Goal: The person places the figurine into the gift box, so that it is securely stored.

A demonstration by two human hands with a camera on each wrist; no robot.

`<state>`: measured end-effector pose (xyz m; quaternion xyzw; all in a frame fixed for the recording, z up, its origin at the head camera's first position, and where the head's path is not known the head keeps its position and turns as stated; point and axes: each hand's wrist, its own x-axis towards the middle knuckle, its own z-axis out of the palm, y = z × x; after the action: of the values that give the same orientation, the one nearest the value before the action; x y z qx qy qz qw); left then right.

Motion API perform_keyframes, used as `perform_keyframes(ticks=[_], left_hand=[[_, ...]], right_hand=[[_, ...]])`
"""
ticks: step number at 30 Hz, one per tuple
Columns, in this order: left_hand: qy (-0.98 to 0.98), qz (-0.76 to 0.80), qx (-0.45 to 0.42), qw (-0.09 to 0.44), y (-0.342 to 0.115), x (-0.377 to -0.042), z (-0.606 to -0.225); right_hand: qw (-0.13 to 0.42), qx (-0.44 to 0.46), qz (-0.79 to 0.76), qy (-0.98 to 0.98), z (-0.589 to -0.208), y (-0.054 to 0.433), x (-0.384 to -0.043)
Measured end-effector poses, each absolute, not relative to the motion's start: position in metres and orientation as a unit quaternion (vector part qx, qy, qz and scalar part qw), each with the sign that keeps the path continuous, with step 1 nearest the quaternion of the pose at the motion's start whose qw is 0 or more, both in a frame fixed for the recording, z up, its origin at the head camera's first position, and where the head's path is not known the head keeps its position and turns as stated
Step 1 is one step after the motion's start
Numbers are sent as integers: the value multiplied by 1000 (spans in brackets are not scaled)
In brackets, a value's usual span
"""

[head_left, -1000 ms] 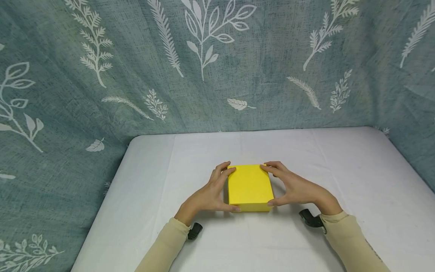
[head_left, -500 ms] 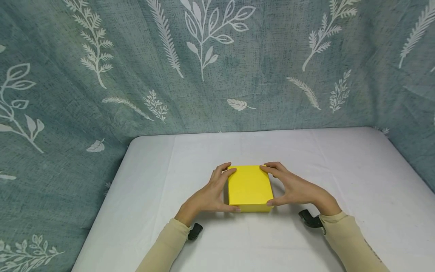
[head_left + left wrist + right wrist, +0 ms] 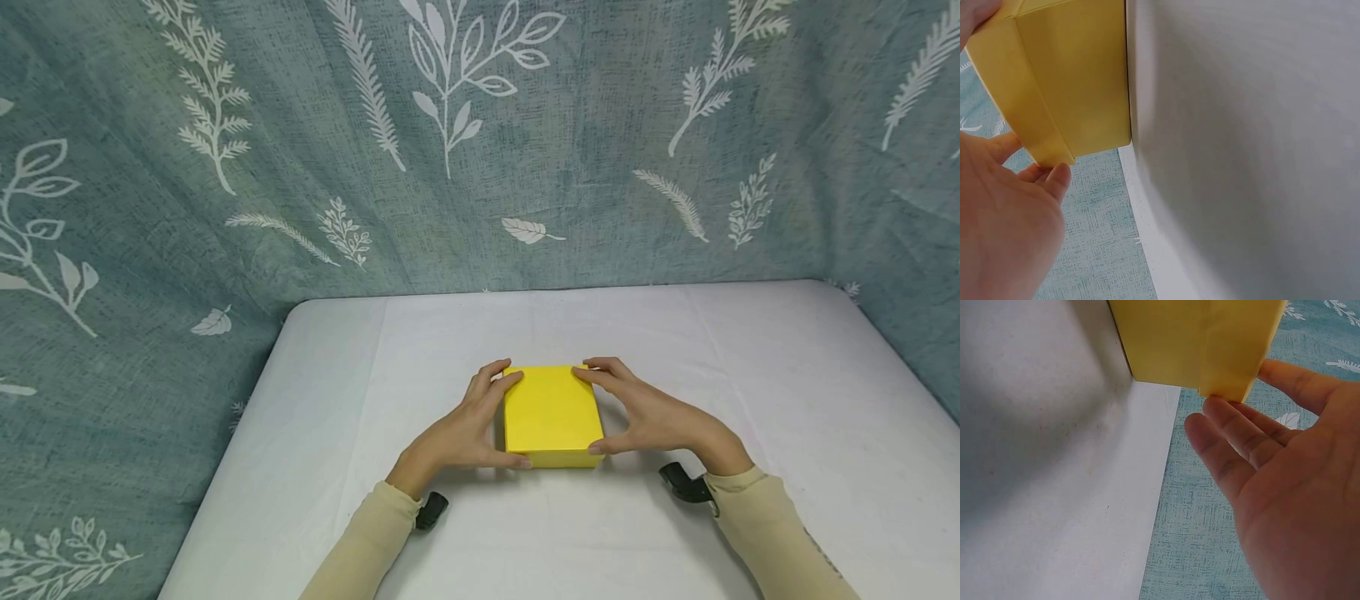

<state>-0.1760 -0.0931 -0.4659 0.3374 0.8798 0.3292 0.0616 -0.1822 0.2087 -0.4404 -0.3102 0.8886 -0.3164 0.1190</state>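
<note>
A square yellow box [image 3: 552, 410] sits on the white tabletop, centred in front of me in the head view. My left hand [image 3: 465, 433] spans its left side, thumb on the near face and fingers at the far left corner. On the opposite side my right hand [image 3: 652, 412] grips the same way, thumb at the near right corner and fingers at the far one. Both wrist views show a lid [image 3: 1029, 87] as a band over the box's taller body [image 3: 1163, 344], with fingertips at the lid's far edge. The box's inside is hidden.
White cloth covers the table [image 3: 420, 333], whose far corners are rounded. A green-blue curtain [image 3: 480, 225] with white leaf prints hangs behind it and along both sides. Dark wrist cameras [image 3: 686, 483] stick out below both forearms.
</note>
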Motion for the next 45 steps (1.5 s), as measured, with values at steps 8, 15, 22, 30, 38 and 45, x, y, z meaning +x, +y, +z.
perform_keyframes(ticks=[8,15,22,30,38,45], left_hand=[[878,330,340,66,-94,-177,-467],[880,324,342,66,-94,-177,-467],[882,312,350,56,-94,-177,-466],[884,307,348,62,-95,-178,-466],[884,304,349,64,-95,-179,-464],[886,303,344,72,-95,-179,-463]], right_hand=[[123,-313,-314,888,-440,208,-182],[122,-316,-314,887,-440,208,-182],[113,-327,-313,885,-439,208,-182],[99,-344,-299,885,-438,208,-182],[98,-343,-291,888,-437,207,-183],[97,-341,-278,893,-435,206,-184]])
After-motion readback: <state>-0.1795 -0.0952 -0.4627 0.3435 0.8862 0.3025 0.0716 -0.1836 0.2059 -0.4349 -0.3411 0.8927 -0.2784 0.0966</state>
